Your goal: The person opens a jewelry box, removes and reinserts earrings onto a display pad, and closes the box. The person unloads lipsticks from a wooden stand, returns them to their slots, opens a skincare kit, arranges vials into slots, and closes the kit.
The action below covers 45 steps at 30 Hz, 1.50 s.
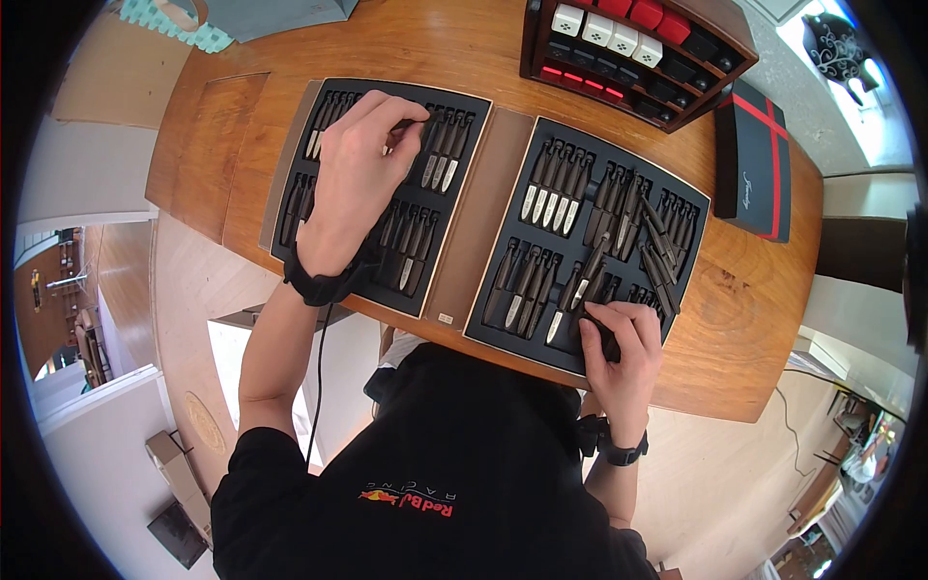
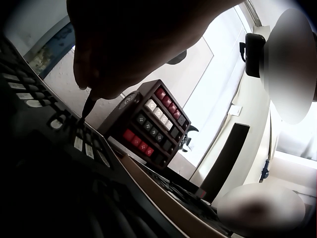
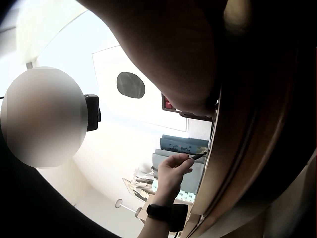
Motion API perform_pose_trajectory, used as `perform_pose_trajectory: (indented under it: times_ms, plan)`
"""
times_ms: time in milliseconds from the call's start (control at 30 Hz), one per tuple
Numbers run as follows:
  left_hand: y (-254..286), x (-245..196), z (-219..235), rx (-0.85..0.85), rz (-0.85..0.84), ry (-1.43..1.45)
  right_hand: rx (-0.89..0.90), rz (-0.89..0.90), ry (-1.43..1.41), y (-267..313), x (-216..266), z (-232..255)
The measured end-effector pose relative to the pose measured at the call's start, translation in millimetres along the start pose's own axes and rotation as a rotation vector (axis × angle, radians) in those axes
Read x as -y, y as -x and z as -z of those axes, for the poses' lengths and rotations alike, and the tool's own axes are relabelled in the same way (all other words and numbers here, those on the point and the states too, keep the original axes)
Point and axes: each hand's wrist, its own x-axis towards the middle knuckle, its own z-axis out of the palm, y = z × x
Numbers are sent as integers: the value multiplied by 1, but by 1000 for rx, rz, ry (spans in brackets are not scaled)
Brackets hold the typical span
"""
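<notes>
Two dark trays (image 1: 437, 198) (image 1: 572, 244) of slim dark pieces with silvery ends lie side by side. Over the upper part of the left one, my left hand (image 1: 354, 174) pinches a slim dark piece (image 2: 88, 107), which points down at the tray in the left wrist view; the right wrist view also shows this hand (image 3: 171, 176) and piece (image 3: 198, 156). My right hand (image 1: 626, 353) is at the right tray's front edge, thumb and fingers bent around dark pieces. Whether it grips one is hidden. Several loose pieces (image 1: 660, 253) lie crosswise in that tray.
Behind the right tray stands a wooden rack (image 1: 633, 60) of red, white and black blocks. A black box with red ribbon (image 1: 752, 159) lies right of it. A grey-blue bag (image 1: 280, 17) is at the table's back left. The wooden table (image 1: 730, 329) ends close to my body.
</notes>
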Motion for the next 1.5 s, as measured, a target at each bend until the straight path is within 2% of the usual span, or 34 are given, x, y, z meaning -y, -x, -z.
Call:
perform_pose_trajectory:
  times_ms: [67,167,267,333,367,433,567,667,767,967,1067,1167,1300,1367,1433,1500]
  plan:
    - [0,2,-1,-33,-37,-6,-5,3,3,0,0,0]
    - [-1,6,-2,5,-43,-44,-2,1,2,0,1,0]
    - [-1,8,0,80,-139,-101,1,-1,3,0,0,0]
    - [-2,7,7,183,-214,-249,-1,2,2,0,-1,0]
    - [-1,8,9,182,-215,-250,-2,3,1,0,0,-1]
    - [0,12,13,326,-282,-245,-2,1,0,1,0,0]
    - [3,20,20,412,-298,-217,0,0,-4,1,0,0]
    - [-3,19,28,515,-222,-160,4,2,0,0,0,0]
    - [-3,20,24,459,-144,-186,2,3,6,1,-1,0]
    - [-7,29,19,477,-198,-292,3,-8,4,1,0,0]
    - [-7,31,18,485,-144,-272,9,-15,2,1,0,0]
    - [-5,35,14,408,-217,-335,6,-12,7,0,0,0]
    - [-6,40,17,425,-228,-285,2,10,4,-1,0,1]
    - [-8,34,19,445,-159,-217,-4,18,9,-1,-1,2]
    - [-6,20,18,424,-197,-242,-11,35,-7,-1,-1,1]
    - [3,-12,9,345,-234,-133,-20,38,-2,0,-1,0]
